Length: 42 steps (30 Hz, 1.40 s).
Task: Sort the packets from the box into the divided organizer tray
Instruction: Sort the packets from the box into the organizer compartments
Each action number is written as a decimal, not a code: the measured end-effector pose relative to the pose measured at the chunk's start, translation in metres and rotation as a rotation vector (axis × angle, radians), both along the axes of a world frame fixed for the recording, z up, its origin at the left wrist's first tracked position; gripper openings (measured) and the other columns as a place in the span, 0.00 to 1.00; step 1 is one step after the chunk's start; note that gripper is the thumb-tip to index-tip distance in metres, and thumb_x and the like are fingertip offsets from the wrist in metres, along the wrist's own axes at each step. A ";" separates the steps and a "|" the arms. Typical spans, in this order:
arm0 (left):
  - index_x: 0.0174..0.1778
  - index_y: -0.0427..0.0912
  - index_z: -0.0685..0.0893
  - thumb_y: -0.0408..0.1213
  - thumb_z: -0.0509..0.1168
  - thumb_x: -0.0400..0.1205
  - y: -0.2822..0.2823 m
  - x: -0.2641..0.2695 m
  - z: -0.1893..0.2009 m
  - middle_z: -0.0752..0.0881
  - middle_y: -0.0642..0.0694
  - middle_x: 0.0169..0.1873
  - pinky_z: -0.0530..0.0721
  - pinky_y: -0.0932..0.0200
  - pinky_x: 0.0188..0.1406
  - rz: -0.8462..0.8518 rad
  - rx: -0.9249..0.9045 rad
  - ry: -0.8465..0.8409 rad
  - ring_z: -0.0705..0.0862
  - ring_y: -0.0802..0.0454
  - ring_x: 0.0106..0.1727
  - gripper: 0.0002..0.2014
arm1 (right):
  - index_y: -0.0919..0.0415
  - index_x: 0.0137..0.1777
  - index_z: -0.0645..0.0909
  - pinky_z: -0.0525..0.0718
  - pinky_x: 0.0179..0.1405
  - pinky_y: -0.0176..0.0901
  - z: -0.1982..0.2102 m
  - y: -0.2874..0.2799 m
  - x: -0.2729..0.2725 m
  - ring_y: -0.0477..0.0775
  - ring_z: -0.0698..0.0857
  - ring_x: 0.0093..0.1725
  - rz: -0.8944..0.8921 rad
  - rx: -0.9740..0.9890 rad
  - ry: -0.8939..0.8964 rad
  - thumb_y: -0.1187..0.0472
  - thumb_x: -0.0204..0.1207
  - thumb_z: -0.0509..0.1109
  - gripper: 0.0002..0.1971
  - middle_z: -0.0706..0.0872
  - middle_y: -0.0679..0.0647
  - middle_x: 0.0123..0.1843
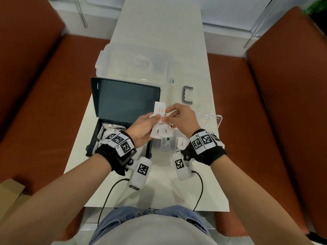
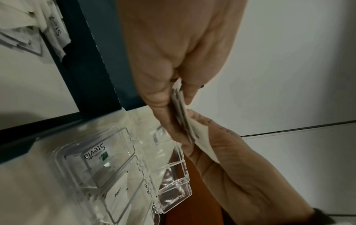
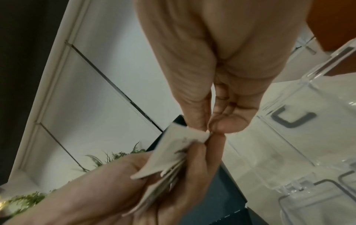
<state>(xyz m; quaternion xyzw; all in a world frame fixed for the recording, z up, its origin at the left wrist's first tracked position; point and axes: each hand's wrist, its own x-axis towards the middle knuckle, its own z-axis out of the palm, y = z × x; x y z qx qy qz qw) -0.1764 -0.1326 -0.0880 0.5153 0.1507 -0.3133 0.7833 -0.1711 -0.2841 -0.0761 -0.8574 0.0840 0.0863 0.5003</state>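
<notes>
My left hand (image 1: 155, 121) grips a fanned stack of white packets (image 1: 160, 132) above the gap between box and tray. A packet printed "Salt" in red (image 1: 160, 109) sticks up from the stack. My right hand (image 1: 165, 115) pinches the corner of one packet (image 3: 179, 144) between thumb and forefinger. The open dark blue box (image 1: 123, 98) lies at left with several packets (image 1: 109, 129) inside. The clear divided organizer tray (image 1: 159, 147) sits under my hands; one compartment holds a Stevia packet (image 2: 96, 153), the one beside it a second packet (image 1: 181, 143).
The tray's clear lid (image 1: 211, 119) lies open to the right. A large clear bin (image 1: 134, 64) stands behind the box, and a grey handle (image 1: 187, 97) lies right of it. Rust-coloured benches (image 1: 265, 121) flank the narrow white table (image 1: 159, 191).
</notes>
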 end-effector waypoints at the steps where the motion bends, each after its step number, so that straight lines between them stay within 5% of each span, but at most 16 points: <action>1: 0.62 0.41 0.80 0.33 0.57 0.88 -0.001 0.000 0.000 0.89 0.39 0.50 0.91 0.52 0.38 0.007 0.006 -0.004 0.91 0.48 0.45 0.10 | 0.60 0.50 0.84 0.85 0.29 0.33 0.000 -0.002 0.000 0.40 0.84 0.27 -0.012 -0.007 0.021 0.60 0.68 0.81 0.13 0.87 0.52 0.32; 5: 0.64 0.37 0.79 0.30 0.57 0.88 -0.004 0.001 0.003 0.89 0.41 0.49 0.91 0.55 0.39 0.049 0.059 -0.063 0.91 0.51 0.43 0.11 | 0.61 0.52 0.83 0.85 0.27 0.35 0.002 -0.006 -0.003 0.45 0.86 0.30 -0.002 0.058 0.141 0.54 0.69 0.80 0.17 0.88 0.55 0.36; 10: 0.68 0.35 0.76 0.30 0.56 0.88 -0.009 -0.002 0.005 0.85 0.39 0.57 0.89 0.49 0.51 0.066 0.132 -0.169 0.87 0.48 0.51 0.13 | 0.66 0.53 0.81 0.91 0.40 0.49 0.005 -0.008 -0.009 0.58 0.90 0.38 -0.019 0.174 0.228 0.63 0.68 0.81 0.17 0.89 0.63 0.40; 15: 0.70 0.34 0.76 0.30 0.57 0.88 -0.015 -0.005 0.003 0.84 0.37 0.60 0.84 0.42 0.60 0.092 0.174 -0.184 0.85 0.44 0.56 0.14 | 0.63 0.47 0.83 0.90 0.41 0.47 0.002 -0.013 -0.011 0.56 0.89 0.37 -0.075 0.182 0.205 0.68 0.67 0.81 0.11 0.90 0.62 0.40; 18: 0.72 0.33 0.75 0.29 0.58 0.88 -0.017 -0.004 0.002 0.84 0.36 0.63 0.85 0.44 0.58 0.107 0.172 -0.142 0.85 0.43 0.58 0.16 | 0.61 0.42 0.86 0.89 0.39 0.44 -0.002 -0.017 -0.010 0.53 0.87 0.34 -0.131 0.159 0.174 0.68 0.68 0.79 0.06 0.89 0.57 0.36; 25: 0.71 0.36 0.77 0.29 0.59 0.87 -0.018 -0.003 0.001 0.84 0.38 0.63 0.87 0.47 0.52 0.079 0.173 -0.094 0.85 0.43 0.59 0.15 | 0.67 0.46 0.83 0.89 0.33 0.42 -0.002 -0.024 -0.010 0.56 0.90 0.35 -0.245 0.310 0.240 0.72 0.73 0.73 0.04 0.90 0.64 0.43; 32: 0.71 0.33 0.76 0.22 0.64 0.82 -0.018 -0.003 0.001 0.84 0.35 0.63 0.84 0.42 0.61 0.052 0.207 -0.142 0.85 0.38 0.62 0.20 | 0.64 0.42 0.80 0.89 0.33 0.44 0.000 -0.030 -0.007 0.54 0.89 0.32 -0.287 0.420 0.246 0.74 0.75 0.69 0.05 0.89 0.62 0.40; 38: 0.67 0.32 0.77 0.19 0.67 0.79 -0.018 -0.002 0.001 0.85 0.33 0.60 0.90 0.46 0.48 0.055 0.196 -0.161 0.88 0.39 0.53 0.20 | 0.61 0.41 0.81 0.84 0.25 0.37 -0.001 -0.036 -0.003 0.48 0.87 0.26 -0.292 0.384 0.209 0.73 0.76 0.67 0.08 0.88 0.58 0.37; 42: 0.65 0.36 0.78 0.21 0.67 0.80 -0.023 -0.002 0.001 0.86 0.36 0.59 0.91 0.52 0.42 0.048 0.153 -0.135 0.88 0.41 0.54 0.18 | 0.63 0.43 0.82 0.89 0.36 0.46 -0.005 -0.032 -0.003 0.56 0.90 0.35 -0.342 0.357 0.163 0.74 0.74 0.69 0.06 0.89 0.63 0.41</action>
